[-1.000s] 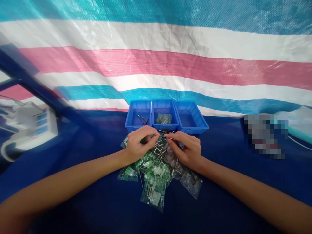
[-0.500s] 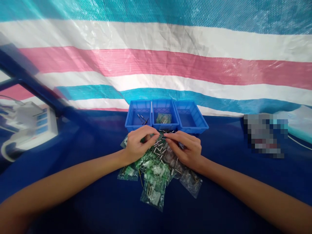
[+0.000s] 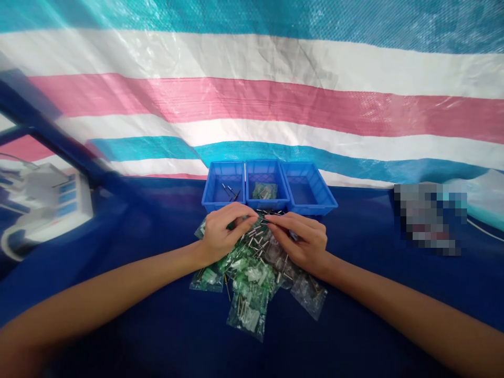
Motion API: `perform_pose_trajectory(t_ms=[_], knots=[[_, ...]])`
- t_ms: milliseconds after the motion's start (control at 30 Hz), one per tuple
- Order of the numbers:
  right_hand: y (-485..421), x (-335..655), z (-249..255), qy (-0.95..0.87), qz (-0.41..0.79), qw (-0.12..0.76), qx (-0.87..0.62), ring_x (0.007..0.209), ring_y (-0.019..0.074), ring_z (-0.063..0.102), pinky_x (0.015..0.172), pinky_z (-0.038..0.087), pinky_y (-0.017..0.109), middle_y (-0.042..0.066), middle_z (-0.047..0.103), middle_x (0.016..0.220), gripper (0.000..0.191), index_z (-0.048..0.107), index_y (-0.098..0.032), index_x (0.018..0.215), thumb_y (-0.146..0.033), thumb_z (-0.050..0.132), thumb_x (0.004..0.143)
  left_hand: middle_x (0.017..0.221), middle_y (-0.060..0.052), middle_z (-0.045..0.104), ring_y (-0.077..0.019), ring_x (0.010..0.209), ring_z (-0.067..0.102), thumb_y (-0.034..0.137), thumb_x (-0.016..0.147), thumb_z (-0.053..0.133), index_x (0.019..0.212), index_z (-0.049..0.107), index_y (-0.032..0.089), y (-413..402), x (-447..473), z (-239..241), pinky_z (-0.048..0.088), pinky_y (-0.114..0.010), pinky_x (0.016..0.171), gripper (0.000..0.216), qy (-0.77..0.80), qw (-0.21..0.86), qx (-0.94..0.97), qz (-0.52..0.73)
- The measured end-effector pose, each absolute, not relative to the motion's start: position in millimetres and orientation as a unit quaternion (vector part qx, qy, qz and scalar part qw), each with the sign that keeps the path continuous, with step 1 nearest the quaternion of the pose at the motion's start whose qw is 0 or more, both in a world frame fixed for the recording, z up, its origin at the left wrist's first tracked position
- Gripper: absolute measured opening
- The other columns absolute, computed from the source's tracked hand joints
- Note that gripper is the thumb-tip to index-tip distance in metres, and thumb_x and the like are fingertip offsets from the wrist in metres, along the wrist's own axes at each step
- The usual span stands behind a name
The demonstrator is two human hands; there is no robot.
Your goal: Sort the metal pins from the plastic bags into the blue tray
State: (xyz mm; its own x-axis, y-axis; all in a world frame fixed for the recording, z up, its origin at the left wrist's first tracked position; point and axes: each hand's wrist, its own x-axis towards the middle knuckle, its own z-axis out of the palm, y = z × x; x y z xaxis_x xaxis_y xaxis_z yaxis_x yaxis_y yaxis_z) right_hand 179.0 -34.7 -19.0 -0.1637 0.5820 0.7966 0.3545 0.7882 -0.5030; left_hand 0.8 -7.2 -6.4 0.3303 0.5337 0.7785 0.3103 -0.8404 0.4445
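Note:
My left hand (image 3: pixel 228 229) is closed in a pinch over the left side of a pile of loose metal blind rivets (image 3: pixel 258 242); whatever its fingertips hold is too small to make out. Opposite it, my right hand (image 3: pixel 301 236) pinches a thin dark-and-silver piece that looks like a blind rivet. The two sets of fingertips almost meet. Below them lie clear plastic bags (image 3: pixel 248 310) with green and white pieces and metal pins inside. Another clear bag (image 3: pixel 311 296) rests under my right wrist.
Three blue bins stand behind the pile. The left bin (image 3: pixel 210 197) has a few rivets, the middle bin (image 3: pixel 279 202) a small bag (image 3: pixel 264 191). A white power strip (image 3: pixel 71 205) sits far left, a blurred-out object (image 3: pixel 427 220) right. A striped tarp (image 3: pixel 252 100) hangs behind.
Almost nothing differs. My right hand has shifted very slightly to the right, and both hands keep their pinch above the pile.

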Motion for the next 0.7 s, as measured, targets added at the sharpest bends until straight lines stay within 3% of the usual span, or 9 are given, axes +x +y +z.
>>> perform_pose_trajectory(t_ms=[700], knots=[[-32.5,179.4,-20.4,-0.770,0.092,0.549,-0.313,0.055,0.0090,0.059,0.049,0.047,0.021,0.000,0.067,0.067,0.024,0.066,-0.019,0.103,-0.013,0.059,0.081,0.073,-0.001,0.066,-0.0079,0.060,0.059,0.013,0.080,0.061,0.081,0.064,0.016,-6.3,0.2,-9.5,0.047,-0.020,0.055,0.005,0.261,0.110,0.805,0.522]])
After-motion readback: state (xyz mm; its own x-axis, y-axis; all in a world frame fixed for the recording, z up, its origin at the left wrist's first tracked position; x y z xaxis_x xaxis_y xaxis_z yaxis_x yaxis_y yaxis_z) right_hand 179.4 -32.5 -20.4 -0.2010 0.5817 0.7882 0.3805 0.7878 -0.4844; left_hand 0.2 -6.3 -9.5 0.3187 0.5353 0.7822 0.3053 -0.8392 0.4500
